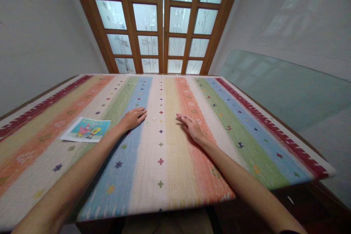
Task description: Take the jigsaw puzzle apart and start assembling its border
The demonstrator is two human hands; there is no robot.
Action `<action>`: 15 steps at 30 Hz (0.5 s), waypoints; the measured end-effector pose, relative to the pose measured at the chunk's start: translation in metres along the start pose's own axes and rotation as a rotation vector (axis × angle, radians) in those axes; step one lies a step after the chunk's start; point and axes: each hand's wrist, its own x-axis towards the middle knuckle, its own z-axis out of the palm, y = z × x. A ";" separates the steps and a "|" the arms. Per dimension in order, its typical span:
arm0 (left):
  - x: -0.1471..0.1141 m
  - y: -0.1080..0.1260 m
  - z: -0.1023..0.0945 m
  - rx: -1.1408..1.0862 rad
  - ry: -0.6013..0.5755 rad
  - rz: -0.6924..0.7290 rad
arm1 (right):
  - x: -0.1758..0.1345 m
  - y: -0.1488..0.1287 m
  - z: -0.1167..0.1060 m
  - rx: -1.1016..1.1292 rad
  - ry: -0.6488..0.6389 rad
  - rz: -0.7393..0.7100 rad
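My left hand (pixel 133 118) rests on the striped tablecloth (pixel 149 161) over the blue stripe, its fingers stretched out. Just right of its fingertips lie two small pale pieces, a piece with green on it (pixel 148 124) and a whitish piece (pixel 154 119); they look like jigsaw pieces. My right hand (pixel 192 127) is over the yellow and orange stripes with its fingers extended and nothing visible in them. Left of my left forearm lies a printed picture (pixel 89 130) of a pink starfish and a yellow sponge cartoon figure on blue.
The cloth covers a wide table, whose near edge (pixel 153 210) runs just in front of me. Wooden doors with glass panes (pixel 163 18) stand beyond the far edge. A pale green panel (pixel 274 84) is along the right wall.
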 end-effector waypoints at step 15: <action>-0.001 0.051 0.017 0.231 -0.062 -0.247 | -0.003 -0.002 0.003 0.008 -0.007 0.009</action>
